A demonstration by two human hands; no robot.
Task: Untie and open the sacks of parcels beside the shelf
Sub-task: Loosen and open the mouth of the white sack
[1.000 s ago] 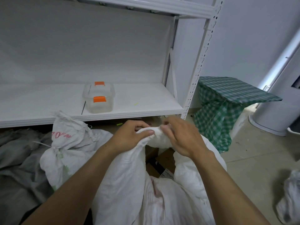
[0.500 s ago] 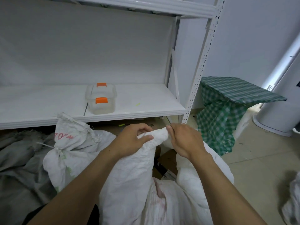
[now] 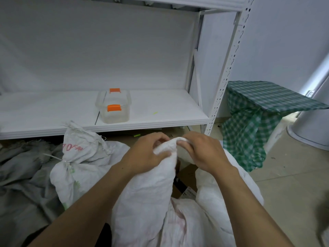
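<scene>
Two hands met at the raised mouth of the white woven sack [image 3: 146, 193], just in front of the white shelf [image 3: 151, 122]. The left hand [image 3: 149, 154] clutched the bunched fabric and the right hand [image 3: 201, 152] pinched the fold beside it. A tied sack [image 3: 80, 157] leaned against the shelf's front edge.

red "70" handwritten on tied white sack [image 3: 80, 163]

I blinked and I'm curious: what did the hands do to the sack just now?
Little changed. The left hand and right hand keep their grip on the bunched top of the white sack; fingers only shuffled slightly along it. Nothing was let go. The tied sack, plastic box and shelf stayed put.
</scene>
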